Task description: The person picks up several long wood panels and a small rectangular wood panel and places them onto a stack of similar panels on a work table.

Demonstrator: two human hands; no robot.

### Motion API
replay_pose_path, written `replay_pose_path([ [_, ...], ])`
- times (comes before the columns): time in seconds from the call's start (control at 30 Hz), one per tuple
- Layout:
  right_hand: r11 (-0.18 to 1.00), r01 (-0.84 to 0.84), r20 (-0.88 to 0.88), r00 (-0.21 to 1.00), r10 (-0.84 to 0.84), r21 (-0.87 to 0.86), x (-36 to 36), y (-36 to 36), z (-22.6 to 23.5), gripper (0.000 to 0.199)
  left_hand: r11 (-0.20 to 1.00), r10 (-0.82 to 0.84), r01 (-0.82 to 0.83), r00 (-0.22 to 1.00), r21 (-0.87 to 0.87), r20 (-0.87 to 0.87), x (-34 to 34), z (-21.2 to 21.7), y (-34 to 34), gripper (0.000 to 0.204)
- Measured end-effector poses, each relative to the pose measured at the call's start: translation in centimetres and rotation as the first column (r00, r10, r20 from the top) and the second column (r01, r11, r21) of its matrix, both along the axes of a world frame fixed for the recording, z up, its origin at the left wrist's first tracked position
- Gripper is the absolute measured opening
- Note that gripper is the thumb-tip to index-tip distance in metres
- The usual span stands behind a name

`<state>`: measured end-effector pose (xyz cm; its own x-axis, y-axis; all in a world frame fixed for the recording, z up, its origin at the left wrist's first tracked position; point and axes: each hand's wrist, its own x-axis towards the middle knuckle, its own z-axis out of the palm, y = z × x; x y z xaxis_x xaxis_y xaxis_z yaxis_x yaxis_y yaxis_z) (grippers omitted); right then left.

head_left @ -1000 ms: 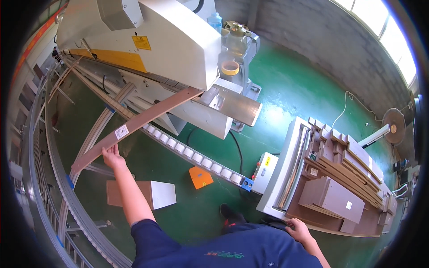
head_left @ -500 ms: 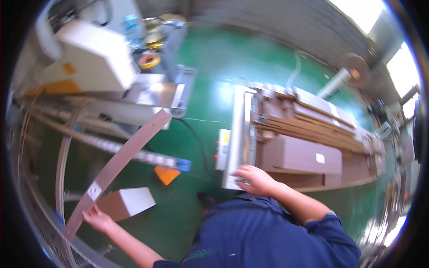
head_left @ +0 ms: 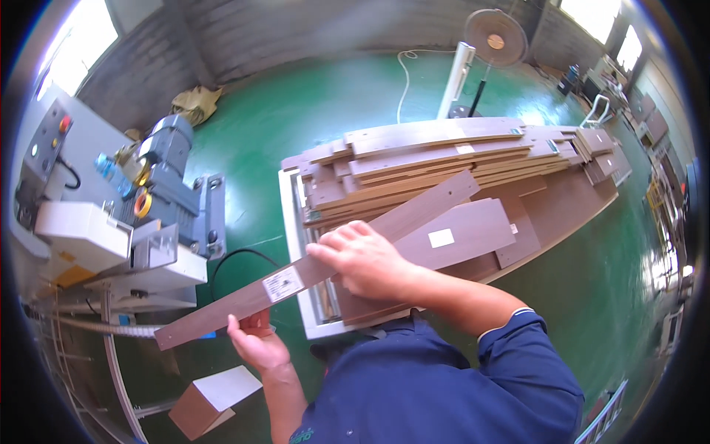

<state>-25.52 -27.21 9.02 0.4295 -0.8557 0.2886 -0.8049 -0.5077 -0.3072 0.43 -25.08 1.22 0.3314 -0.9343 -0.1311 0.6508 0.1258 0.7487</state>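
Board (head_left: 316, 269) swung toward stacked panels (head_left: 414, 163), now in both hands (head_left: 362, 260).

Daylight, fairly bright. Windows (head_left: 78, 44) at both upper corners blow out to white on my feed. Pale glare on the green floor (head_left: 248, 174); its right side is darker. Board (head_left: 314, 268) reasonably sharp, label (head_left: 283, 284) print soft. Straight edges bow toward the black rim (blue fringing there, upper left).
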Motion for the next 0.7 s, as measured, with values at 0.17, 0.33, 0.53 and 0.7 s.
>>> replay_pose_path([
  [0.17, 0.965, 0.188, 0.120, 0.970, -0.212, 0.183, -15.5, 0.4, -1.8, 0.048, 0.932, -0.363, 0.362, 0.927, 0.031, 0.091, -12.3, -0.8, -0.9, 0.029],
  [0.33, 0.925, 0.364, 0.183, 0.908, -0.378, 0.106, -32.0, -1.0, -6.3, 0.055, 0.789, -0.610, 0.578, 0.778, 0.208, 0.154, -18.6, -3.5, 1.3, 0.027],
  [0.53, 0.864, 0.496, 0.169, 0.847, -0.504, 0.088, -43.7, -4.8, -8.9, 0.056, 0.757, -0.653, 0.293, 0.377, 0.584, 0.657, -11.9, -16.0, 9.7, 0.033],
  [0.7, 0.814, 0.560, 0.076, 0.815, -0.575, 0.156, -48.7, -7.9, -12.0, 0.057, 0.528, -0.749, -0.002, 0.470, 0.849, 0.467, -4.8, -23.8, 22.5, 0.032],
])
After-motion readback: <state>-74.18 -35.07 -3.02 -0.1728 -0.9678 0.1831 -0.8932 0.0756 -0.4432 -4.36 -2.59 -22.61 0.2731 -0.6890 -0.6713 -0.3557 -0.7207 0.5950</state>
